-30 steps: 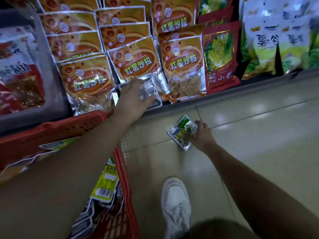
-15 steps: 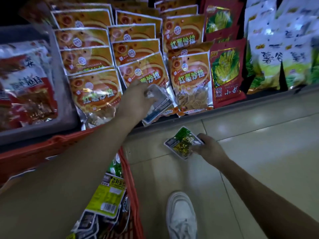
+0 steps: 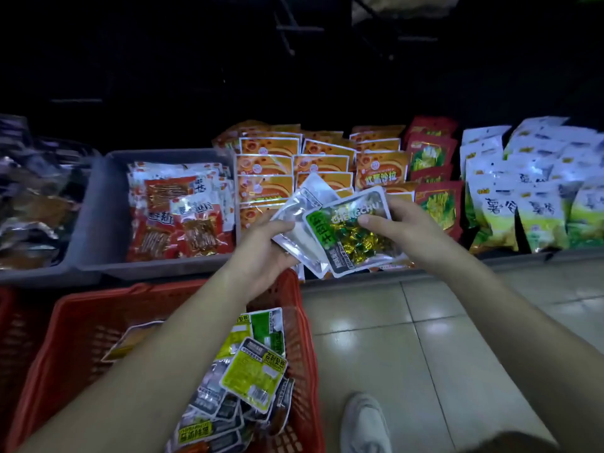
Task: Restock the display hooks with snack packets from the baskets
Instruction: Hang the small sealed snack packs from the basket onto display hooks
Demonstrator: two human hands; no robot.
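Note:
My right hand holds a green and silver snack packet by its right edge, thumb on its front. My left hand grips a silver packet turned back side up, partly tucked under the green one. Both packets are held together above the shelf's front edge. Below my left arm stands a red basket with several yellow-green and dark snack packets in it.
On the low shelf lie rows of orange packets, red packets and white-green bags. A grey bin holds red packets; another bin sits further left. Tiled floor and my white shoe are at the lower right.
My right hand lifted the green packet from the floor up to the left hand. My left hand pulled the silver packet off the shelf. The view tilted up from the floor.

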